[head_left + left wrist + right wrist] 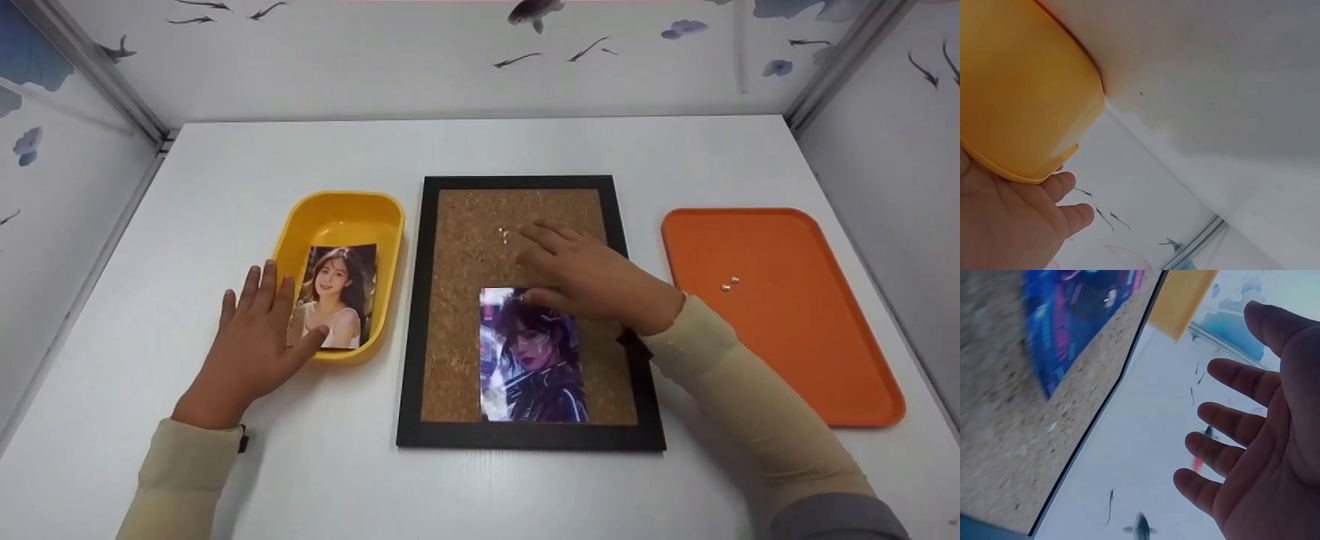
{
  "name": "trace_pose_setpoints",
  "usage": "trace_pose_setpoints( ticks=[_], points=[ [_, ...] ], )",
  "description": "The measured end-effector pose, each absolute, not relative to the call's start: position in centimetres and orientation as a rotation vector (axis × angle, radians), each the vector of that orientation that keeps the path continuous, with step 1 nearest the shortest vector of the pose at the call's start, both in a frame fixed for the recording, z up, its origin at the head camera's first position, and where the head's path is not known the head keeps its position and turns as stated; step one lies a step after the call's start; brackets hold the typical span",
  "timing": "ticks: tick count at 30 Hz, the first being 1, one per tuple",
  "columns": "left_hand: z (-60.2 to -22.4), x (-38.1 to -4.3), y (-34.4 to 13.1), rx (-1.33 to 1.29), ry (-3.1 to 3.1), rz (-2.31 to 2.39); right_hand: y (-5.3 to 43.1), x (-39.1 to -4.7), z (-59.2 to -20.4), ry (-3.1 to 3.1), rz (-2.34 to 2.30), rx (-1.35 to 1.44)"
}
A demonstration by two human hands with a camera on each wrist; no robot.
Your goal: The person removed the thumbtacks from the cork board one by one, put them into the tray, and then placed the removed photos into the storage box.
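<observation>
My left hand rests with straight, spread fingers on the rim of a yellow plastic bin. A photo print of a person in a white top lies inside that bin. My right hand is held over a black-framed cork board, its fingers apart and nothing between them. On the lower part of the board lies a purple-blue picture of a figure in a dark jacket. A small shiny pin shows near the picture's top edge in the right wrist view.
An orange tray to the right carries two small gold pins. Small pale marks show on the upper cork. White panels with fish drawings stand behind and beside the white table.
</observation>
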State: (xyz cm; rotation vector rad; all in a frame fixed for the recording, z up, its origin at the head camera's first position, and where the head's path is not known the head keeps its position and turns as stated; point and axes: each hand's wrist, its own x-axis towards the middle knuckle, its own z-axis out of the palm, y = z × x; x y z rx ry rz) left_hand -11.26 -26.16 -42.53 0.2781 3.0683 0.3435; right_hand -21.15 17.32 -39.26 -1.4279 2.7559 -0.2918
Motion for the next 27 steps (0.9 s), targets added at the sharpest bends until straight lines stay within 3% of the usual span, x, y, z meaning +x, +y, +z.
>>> trace_pose_setpoints(
  ticks=[7, 17, 27],
  points=[
    [-41.3, -10.3, -24.7, 0.386, 3.157, 0.480, 19.5, -21.1, -40.2, 2.725, -0.325, -1.447],
    [-40.8, -8.0, -15.6, 1.185, 3.075, 0.514, 20.9, -22.4, -40.9, 2.582, -0.620, -1.408],
    [-42.3, -9.1, -10.2, 1.479, 2.625, 0.219, 20.2, -23.5, -41.0, 2.373, -0.791, -1.331]
  ],
)
